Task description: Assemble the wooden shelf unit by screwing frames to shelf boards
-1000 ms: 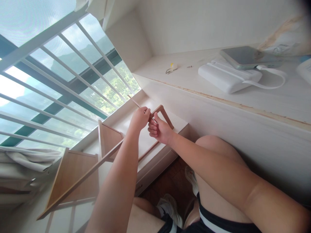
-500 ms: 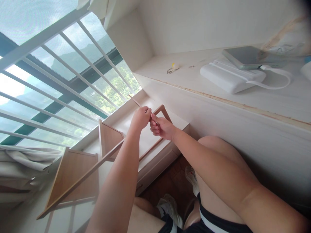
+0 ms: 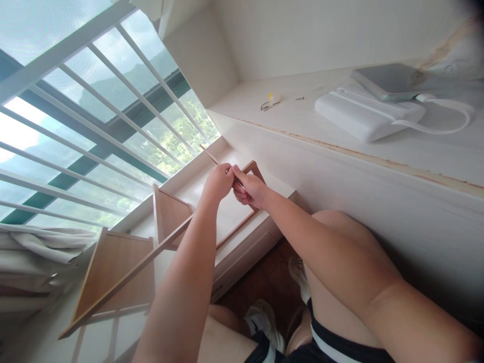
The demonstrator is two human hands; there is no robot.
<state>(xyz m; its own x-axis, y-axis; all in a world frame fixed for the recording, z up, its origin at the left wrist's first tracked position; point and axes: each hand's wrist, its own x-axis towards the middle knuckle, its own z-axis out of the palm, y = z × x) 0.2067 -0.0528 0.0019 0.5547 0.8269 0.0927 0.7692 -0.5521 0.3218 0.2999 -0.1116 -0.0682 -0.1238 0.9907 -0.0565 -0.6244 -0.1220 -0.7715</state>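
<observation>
A light wooden rack (image 3: 130,275) with flat panels lies tilted on the white ledge below the window. Over its far end, my left hand (image 3: 219,182) is closed around a part of the wooden frame, with a thin strip (image 3: 209,154) sticking out beyond the knuckles. A small dark spot shows between its fingers. My right hand (image 3: 252,190) is closed right against it, thumb stretched toward the left hand's fingers. Whatever lies in the right fingers is hidden. Behind the right hand, a corner of the frame (image 3: 252,166) shows.
On the raised white shelf (image 3: 287,121) to the right are small metal parts (image 3: 266,106), a screw (image 3: 299,98), a white power bank (image 3: 363,116) and a phone (image 3: 393,80) with a white cable. White window bars (image 3: 121,96) and a curtain (image 3: 38,247) border the left.
My right hand has turned a little, its thumb rising toward the left hand. My left hand and the rack stay almost where they were. The view has shifted slightly.
</observation>
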